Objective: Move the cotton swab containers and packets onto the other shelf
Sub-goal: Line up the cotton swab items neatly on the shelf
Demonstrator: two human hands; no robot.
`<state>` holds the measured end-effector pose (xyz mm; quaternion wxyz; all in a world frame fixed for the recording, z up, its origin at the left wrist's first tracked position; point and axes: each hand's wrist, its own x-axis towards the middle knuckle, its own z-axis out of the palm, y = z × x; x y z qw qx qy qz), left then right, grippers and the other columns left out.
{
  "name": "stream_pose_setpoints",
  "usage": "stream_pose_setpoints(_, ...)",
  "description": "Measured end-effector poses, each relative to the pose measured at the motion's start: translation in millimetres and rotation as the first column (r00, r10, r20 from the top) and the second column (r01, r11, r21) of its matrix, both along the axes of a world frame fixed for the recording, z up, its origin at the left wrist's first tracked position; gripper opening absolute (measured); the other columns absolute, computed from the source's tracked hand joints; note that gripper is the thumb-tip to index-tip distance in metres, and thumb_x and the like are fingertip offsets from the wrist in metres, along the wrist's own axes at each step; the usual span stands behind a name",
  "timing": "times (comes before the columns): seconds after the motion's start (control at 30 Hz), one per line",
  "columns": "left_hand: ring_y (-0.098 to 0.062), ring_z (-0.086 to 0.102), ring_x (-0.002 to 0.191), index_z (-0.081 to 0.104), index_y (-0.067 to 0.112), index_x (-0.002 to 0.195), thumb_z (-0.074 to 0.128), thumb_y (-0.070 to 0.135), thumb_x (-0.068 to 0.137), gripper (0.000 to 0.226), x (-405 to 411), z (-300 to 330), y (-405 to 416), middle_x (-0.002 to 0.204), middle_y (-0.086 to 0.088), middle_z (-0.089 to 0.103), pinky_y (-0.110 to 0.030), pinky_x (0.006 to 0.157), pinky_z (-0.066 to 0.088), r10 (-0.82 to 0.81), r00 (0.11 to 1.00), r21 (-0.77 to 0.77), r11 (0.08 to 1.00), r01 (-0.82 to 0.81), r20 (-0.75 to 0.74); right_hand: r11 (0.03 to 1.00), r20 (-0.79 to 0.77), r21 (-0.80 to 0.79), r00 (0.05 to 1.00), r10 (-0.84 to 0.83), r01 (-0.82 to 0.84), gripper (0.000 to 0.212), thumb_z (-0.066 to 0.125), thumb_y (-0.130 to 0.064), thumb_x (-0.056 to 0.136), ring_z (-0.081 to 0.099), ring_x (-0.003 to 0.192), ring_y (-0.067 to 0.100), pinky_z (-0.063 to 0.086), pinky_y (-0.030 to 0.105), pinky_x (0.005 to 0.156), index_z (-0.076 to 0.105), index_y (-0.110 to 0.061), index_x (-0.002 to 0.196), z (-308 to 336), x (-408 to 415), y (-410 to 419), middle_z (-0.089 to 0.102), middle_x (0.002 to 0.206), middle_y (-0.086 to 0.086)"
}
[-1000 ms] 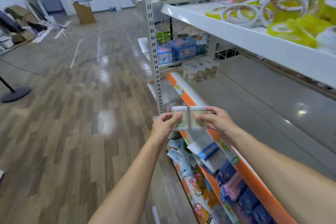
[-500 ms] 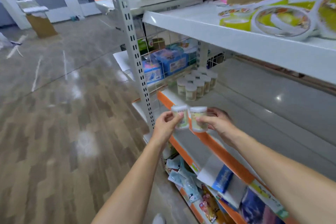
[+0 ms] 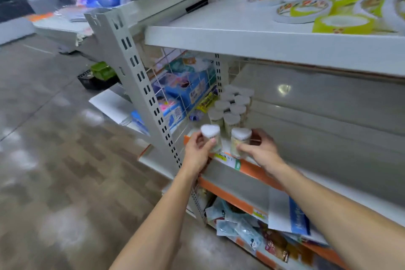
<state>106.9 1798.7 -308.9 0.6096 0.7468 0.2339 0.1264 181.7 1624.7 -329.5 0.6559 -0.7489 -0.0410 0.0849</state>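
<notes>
My left hand [image 3: 198,153] grips a small clear cotton swab container with a white lid [image 3: 210,134]. My right hand [image 3: 260,151] grips a second one [image 3: 240,140] beside it. Both containers are upright at the front edge of the grey middle shelf [image 3: 317,138], just in front of a cluster of several identical white-lidded containers [image 3: 232,106] standing at the shelf's left end by the wire grid. Whether the two held containers touch the shelf surface is unclear.
A grey slotted upright post [image 3: 142,85] stands left of my hands. The shelf above [image 3: 241,35] carries tape rolls [image 3: 306,10]. Blue boxes [image 3: 186,87] sit behind the wire grid. Below, the orange-edged shelf [image 3: 230,190] holds packets [image 3: 238,226] and a white-blue sheet [image 3: 287,212].
Both hands have carried the two containers forward and up to the middle shelf's front left, close to the cluster. The view has moved closer to the shelving.
</notes>
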Motion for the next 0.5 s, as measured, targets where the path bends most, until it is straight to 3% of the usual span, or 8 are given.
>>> stream_pose_setpoints(0.07, -0.007, 0.063, 0.104, 0.053, 0.003, 0.133, 0.066, 0.007, 0.093, 0.043, 7, -2, 7, 0.126, -0.008, 0.064, -0.005, 0.079, 0.050, -0.027, 1.000, -0.018, 0.999, 0.027, 0.003, 0.999, 0.038, -0.021, 0.999, -0.034, 0.035, 0.042, 0.084, -0.004, 0.069, 0.066, 0.079, -0.001, 0.046, 0.006, 0.058, 0.066, -0.022, 0.103, 0, 3, 9, 0.070, 0.092, -0.011)
stream_pose_setpoints(0.2, -0.019, 0.058, 0.123, 0.050, 0.004, 0.137, 0.065, 0.007, 0.094, 0.046, 21, -5, 21, 0.133, -0.010, 0.061, -0.034, 0.108, 0.046, -0.051, 0.999, -0.039, 0.998, 0.051, 0.001, 0.997, 0.123, -0.032, 0.990, -0.065, 0.069, 0.047, 0.085, -0.003, 0.067, 0.065, 0.080, -0.011, 0.047, 0.005, 0.066, 0.062, -0.033, 0.096, -6, 6, 24, 0.069, 0.096, -0.016)
stream_pose_setpoints(0.33, -0.017, 0.058, 0.123, 0.049, 0.007, 0.138, 0.064, 0.008, 0.094, 0.047, 29, -11, 26, 0.133, -0.008, 0.061, -0.035, 0.109, 0.045, -0.070, 0.997, -0.039, 0.997, 0.070, 0.012, 0.998, 0.132, -0.053, 0.991, -0.039, 0.046, 0.051, 0.088, -0.009, 0.068, 0.066, 0.095, 0.007, 0.051, 0.019, 0.083, 0.064, -0.028, 0.109, -14, 7, 35, 0.070, 0.105, -0.007)
stream_pose_setpoints(0.43, -0.017, 0.056, 0.125, 0.048, 0.009, 0.140, 0.065, 0.011, 0.094, 0.049, 34, -15, 31, 0.135, -0.008, 0.060, -0.037, 0.110, 0.044, -0.103, 0.995, -0.017, 0.995, 0.103, -0.005, 0.997, 0.116, -0.040, 0.992, -0.056, 0.061, 0.052, 0.086, -0.002, 0.067, 0.067, 0.092, 0.008, 0.050, 0.012, 0.078, 0.063, -0.033, 0.101, -17, 5, 45, 0.070, 0.101, -0.010)
stream_pose_setpoints(0.5, -0.018, 0.056, 0.126, 0.047, 0.008, 0.141, 0.066, 0.012, 0.094, 0.051, 37, -16, 35, 0.137, -0.008, 0.058, -0.036, 0.110, 0.044, -0.125, 0.992, 0.005, 0.992, 0.125, -0.009, 0.995, 0.109, -0.032, 0.990, -0.090, 0.094, 0.053, 0.084, 0.001, 0.065, 0.068, 0.092, 0.009, 0.052, 0.013, 0.077, 0.063, -0.036, 0.096, -19, 3, 51, 0.071, 0.098, -0.010)
